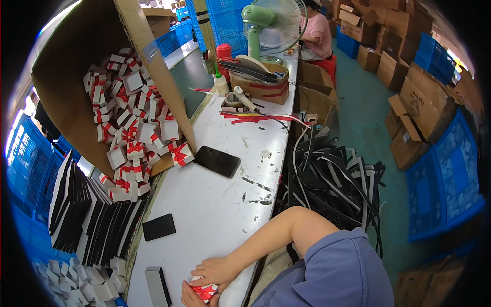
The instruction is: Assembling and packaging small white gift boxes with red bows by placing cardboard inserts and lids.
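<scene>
Near the lower edge, both my hands are on a small white box with a red ribbon pattern (205, 292). My right hand (217, 271) lies over its far side with the fingers curled round it. On its near left side, my left hand (190, 297) is closed against the box, partly cut off by the picture's edge. To the left of my hands lies a grey strip-like piece with a black edge (156, 287). A flat black rectangular piece (159, 227) rests farther up the white table (215, 215).
A big open carton (76, 77) tips out many red-and-white boxes (135, 117). A black phone (217, 161) lies beside it. Black sheets (102, 225) stack at left, above white box parts (82, 281). Black strips (337, 179) heap at right. A person (319, 36) sits beyond a fan (273, 23).
</scene>
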`<move>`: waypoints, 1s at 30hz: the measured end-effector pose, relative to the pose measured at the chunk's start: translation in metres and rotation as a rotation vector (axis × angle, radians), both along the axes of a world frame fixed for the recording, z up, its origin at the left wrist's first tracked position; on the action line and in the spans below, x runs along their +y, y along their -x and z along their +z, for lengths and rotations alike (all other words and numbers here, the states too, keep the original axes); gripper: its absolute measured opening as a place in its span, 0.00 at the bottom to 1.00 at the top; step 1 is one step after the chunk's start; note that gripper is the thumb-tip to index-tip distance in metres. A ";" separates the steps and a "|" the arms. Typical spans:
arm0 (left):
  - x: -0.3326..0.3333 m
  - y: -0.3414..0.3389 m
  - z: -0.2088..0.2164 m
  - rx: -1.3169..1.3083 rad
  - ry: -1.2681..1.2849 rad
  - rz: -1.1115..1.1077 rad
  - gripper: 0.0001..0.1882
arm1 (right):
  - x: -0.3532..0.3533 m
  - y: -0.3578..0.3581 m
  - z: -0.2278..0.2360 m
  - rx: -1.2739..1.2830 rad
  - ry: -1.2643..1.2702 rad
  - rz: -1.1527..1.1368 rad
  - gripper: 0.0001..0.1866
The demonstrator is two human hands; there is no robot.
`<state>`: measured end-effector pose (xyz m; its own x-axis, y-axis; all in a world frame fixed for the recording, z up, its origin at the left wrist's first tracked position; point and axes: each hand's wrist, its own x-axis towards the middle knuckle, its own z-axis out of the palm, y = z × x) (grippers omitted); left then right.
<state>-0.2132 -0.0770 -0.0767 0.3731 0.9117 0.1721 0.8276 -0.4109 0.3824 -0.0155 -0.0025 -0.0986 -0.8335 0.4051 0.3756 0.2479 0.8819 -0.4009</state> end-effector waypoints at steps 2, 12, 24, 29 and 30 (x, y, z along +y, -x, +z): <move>0.000 -0.001 0.001 0.004 -0.018 -0.003 0.49 | -0.001 0.000 0.000 -0.015 0.008 -0.009 0.46; 0.000 -0.004 0.005 0.000 -0.065 -0.013 0.47 | -0.007 0.002 0.000 0.001 -0.001 -0.069 0.44; 0.008 0.003 0.003 0.080 -0.128 -0.083 0.46 | -0.010 0.005 -0.006 0.015 0.011 -0.128 0.46; 0.010 0.005 0.001 0.091 -0.166 -0.115 0.47 | -0.013 0.004 -0.011 0.070 -0.006 -0.138 0.45; 0.010 0.006 0.002 0.100 -0.177 -0.137 0.46 | -0.014 0.003 -0.012 0.072 -0.007 -0.141 0.45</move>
<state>-0.2191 -0.0667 -0.0744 0.5144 0.8103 0.2807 0.7898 -0.5752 0.2131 -0.0188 -0.0167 -0.1107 -0.7394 0.5132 0.4358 0.3402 0.8433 -0.4160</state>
